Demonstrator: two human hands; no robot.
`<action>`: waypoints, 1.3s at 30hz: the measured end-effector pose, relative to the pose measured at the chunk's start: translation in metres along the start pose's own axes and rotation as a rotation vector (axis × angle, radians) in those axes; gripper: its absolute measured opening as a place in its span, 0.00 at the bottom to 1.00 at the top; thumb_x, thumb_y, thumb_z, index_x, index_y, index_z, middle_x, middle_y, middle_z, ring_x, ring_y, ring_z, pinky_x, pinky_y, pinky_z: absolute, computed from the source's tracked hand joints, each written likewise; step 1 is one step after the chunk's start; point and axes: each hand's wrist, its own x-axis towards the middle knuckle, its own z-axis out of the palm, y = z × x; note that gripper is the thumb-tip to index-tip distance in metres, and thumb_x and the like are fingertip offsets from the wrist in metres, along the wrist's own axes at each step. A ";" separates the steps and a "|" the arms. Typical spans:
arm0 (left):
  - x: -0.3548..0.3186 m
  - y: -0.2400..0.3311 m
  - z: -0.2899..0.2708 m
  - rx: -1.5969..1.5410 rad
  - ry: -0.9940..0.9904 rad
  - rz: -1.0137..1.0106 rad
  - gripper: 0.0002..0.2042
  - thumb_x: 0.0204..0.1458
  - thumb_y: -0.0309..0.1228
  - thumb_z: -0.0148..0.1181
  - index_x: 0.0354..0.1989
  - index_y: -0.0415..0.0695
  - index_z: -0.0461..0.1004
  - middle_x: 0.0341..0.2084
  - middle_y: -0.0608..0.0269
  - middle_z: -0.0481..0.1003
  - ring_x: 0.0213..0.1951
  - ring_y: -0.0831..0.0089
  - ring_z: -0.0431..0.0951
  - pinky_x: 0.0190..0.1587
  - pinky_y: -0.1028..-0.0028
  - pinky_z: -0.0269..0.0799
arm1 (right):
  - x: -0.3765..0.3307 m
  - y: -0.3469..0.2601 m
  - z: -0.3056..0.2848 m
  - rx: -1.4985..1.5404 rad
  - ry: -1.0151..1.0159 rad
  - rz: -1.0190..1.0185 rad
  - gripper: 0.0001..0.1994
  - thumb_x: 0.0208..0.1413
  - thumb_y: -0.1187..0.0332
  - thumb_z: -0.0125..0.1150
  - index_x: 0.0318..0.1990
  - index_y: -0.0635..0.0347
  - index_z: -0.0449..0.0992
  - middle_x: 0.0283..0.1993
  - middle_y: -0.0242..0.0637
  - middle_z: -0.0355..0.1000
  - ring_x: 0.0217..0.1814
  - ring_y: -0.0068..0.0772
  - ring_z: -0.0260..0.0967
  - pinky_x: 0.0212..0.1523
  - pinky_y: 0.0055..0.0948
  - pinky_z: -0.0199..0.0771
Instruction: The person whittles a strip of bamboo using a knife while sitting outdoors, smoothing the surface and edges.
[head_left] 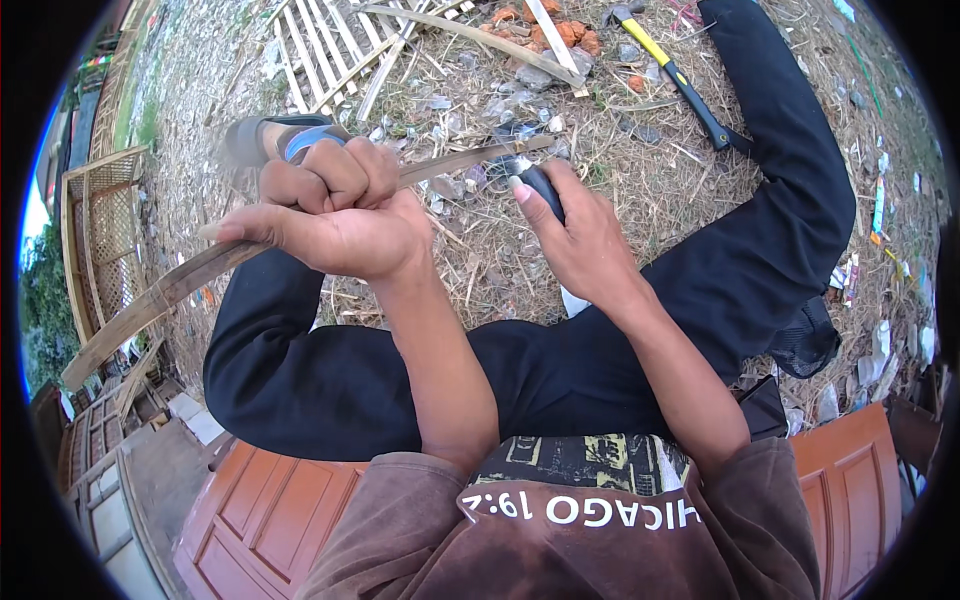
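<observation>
A long, thin strip of wood or bamboo [165, 290] slants across in front of me, from the lower left up to the right. My left hand [340, 205] grips it near the middle, fingers curled over and thumb laid along it. Close to the strip's far right end, my right hand [585, 230] is closed around a black-handled tool [543, 192]. A short metal part shows at the tool's head, close against or touching the strip; its exact kind is hard to make out.
A hammer [668, 72] with a yellow and black handle lies on the straw-strewn ground beside my outstretched right leg [800, 190]. Farther off are slatted strips [325, 50] and broken brick pieces [565, 38]. My sandalled left foot [295, 138] is behind my left hand. Reddish-brown wooden panels [275, 510] lie behind me.
</observation>
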 end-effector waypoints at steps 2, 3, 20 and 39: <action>0.000 0.011 0.007 0.020 0.055 0.017 0.31 0.58 0.67 0.34 0.17 0.54 0.44 0.08 0.75 0.42 0.12 0.82 0.38 0.15 0.77 0.31 | -0.002 -0.007 -0.003 0.021 0.035 -0.139 0.16 0.64 0.56 0.53 0.42 0.63 0.67 0.26 0.55 0.72 0.30 0.61 0.73 0.31 0.51 0.68; 0.002 0.015 0.005 0.005 -0.002 0.017 0.31 0.59 0.66 0.34 0.17 0.54 0.43 0.08 0.75 0.42 0.12 0.82 0.38 0.15 0.77 0.32 | -0.003 -0.001 -0.001 0.020 0.064 -0.175 0.15 0.64 0.57 0.53 0.42 0.63 0.67 0.25 0.54 0.72 0.28 0.60 0.73 0.30 0.51 0.68; 0.002 0.004 0.009 0.053 -0.020 0.023 0.31 0.58 0.66 0.36 0.18 0.54 0.43 0.09 0.75 0.42 0.13 0.81 0.38 0.15 0.77 0.32 | -0.024 -0.009 0.007 -0.037 0.072 -0.274 0.11 0.63 0.62 0.55 0.41 0.62 0.67 0.23 0.53 0.71 0.26 0.61 0.71 0.26 0.52 0.67; 0.004 -0.005 0.011 0.064 0.048 0.025 0.32 0.56 0.69 0.37 0.17 0.53 0.42 0.09 0.74 0.42 0.12 0.82 0.39 0.15 0.77 0.32 | 0.004 0.059 -0.004 -0.414 0.117 0.054 0.14 0.63 0.58 0.54 0.40 0.61 0.67 0.22 0.54 0.71 0.26 0.62 0.71 0.27 0.54 0.68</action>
